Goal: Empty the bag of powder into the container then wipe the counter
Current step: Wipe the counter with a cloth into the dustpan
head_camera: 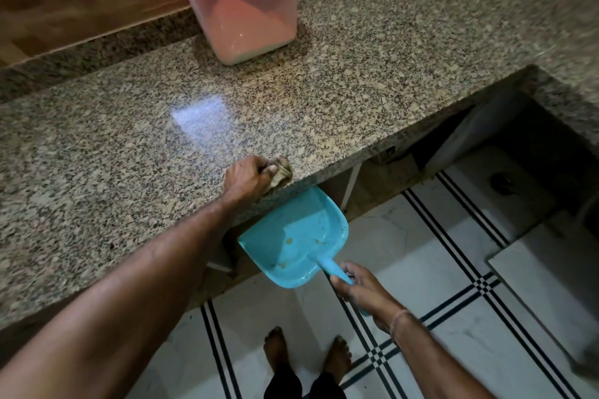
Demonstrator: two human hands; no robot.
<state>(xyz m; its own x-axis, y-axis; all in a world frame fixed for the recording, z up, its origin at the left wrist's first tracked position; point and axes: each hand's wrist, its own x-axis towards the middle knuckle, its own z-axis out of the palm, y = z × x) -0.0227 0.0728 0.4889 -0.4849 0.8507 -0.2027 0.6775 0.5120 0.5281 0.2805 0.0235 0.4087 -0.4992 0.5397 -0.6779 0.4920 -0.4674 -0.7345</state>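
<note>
Nearby, dustpan beneath counter edge, container behind.

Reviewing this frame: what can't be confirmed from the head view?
- Cloth: mostly hidden inside the left hand.
- Powder left on the counter: lost in the granite speckle.
- Container lid: cut off by the top edge.
- Dustpan front lip: hidden under the counter edge.

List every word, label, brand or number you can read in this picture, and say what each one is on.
None: no text can be read anywhere in this view.
The container with its red lid shows no label on the sides facing the camera.
The blue dustpan, held by the right hand, bears no visible print.
The cloth under the left hand and the granite counter carry no writing.
</note>
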